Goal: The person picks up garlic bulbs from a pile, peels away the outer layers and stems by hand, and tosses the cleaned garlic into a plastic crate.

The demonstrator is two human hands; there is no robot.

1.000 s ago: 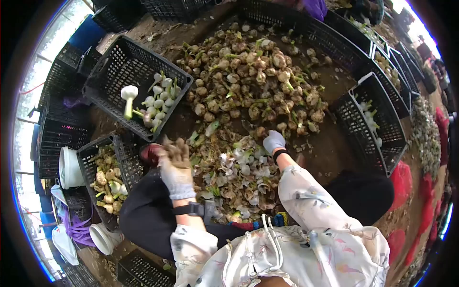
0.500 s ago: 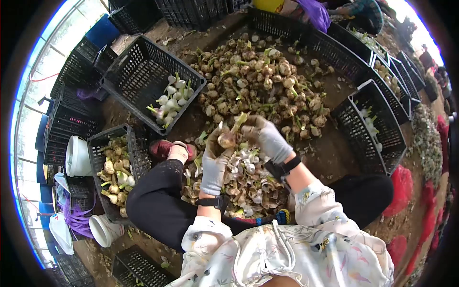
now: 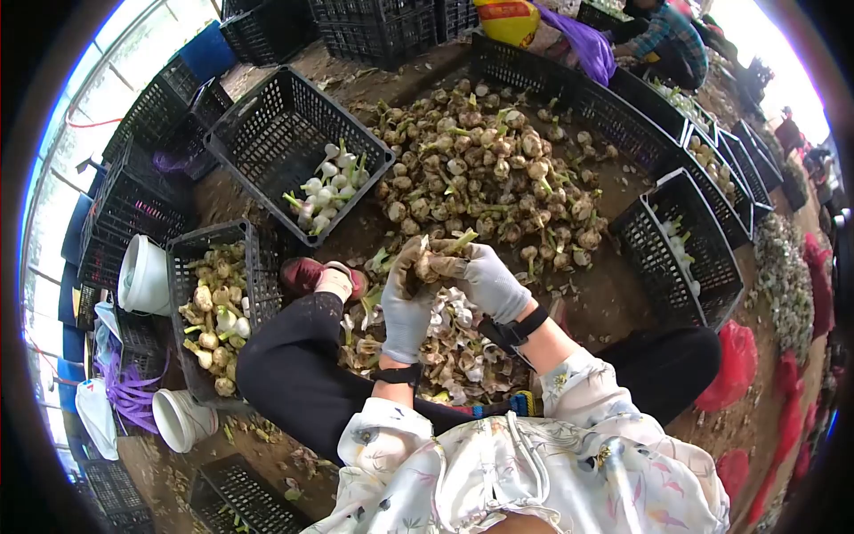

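Both my gloved hands meet in front of me on one dirty garlic bulb (image 3: pixel 438 261) with a green stalk. My left hand (image 3: pixel 407 303) wraps it from the left, my right hand (image 3: pixel 486 279) grips it from the right. Below my hands lies a heap of peeled skins (image 3: pixel 454 347). Beyond them spreads a big pile of unpeeled garlic (image 3: pixel 485 178) on the ground. A black crate (image 3: pixel 267 125) at upper left holds several clean white bulbs (image 3: pixel 325 187).
A crate of dirty bulbs (image 3: pixel 213 311) stands at my left knee, with white buckets (image 3: pixel 142 276) beside it. Another crate (image 3: pixel 685 258) stands at right. Black crates ring the pile. A seated person (image 3: pixel 663 36) works at the top. My red shoe (image 3: pixel 307 274) rests near the skins.
A second ago my left hand was out to the left with a white bulb falling into the crate, and my right hand was at the pile. Both hands have since come together on a new bulb.
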